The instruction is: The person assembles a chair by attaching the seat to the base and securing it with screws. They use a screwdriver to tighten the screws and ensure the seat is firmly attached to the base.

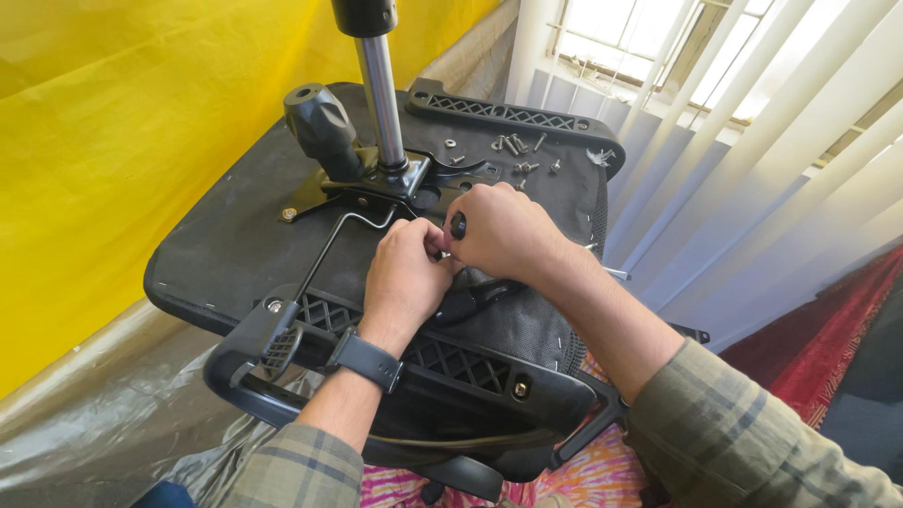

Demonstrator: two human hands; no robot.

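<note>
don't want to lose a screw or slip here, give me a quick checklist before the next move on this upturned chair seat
1. Right hand grips a black-handled tool: ok.
2. Left hand steadies the work point beside the tool: ok.
3. Tool tip seated in a fastener: cannot tell, hidden by the fingers.
4. Loose screws lie together on the seat underside, away from its edge: ok.
5. Seat lying steady on the crumpled plastic sheet: cannot tell.
6. Gas-lift column stands upright, apart from both hands: ok.

Both hands (left (404,277), right (503,235)) at an upturned chair seat (226,245), loose screws (517,155) nearby.
</note>
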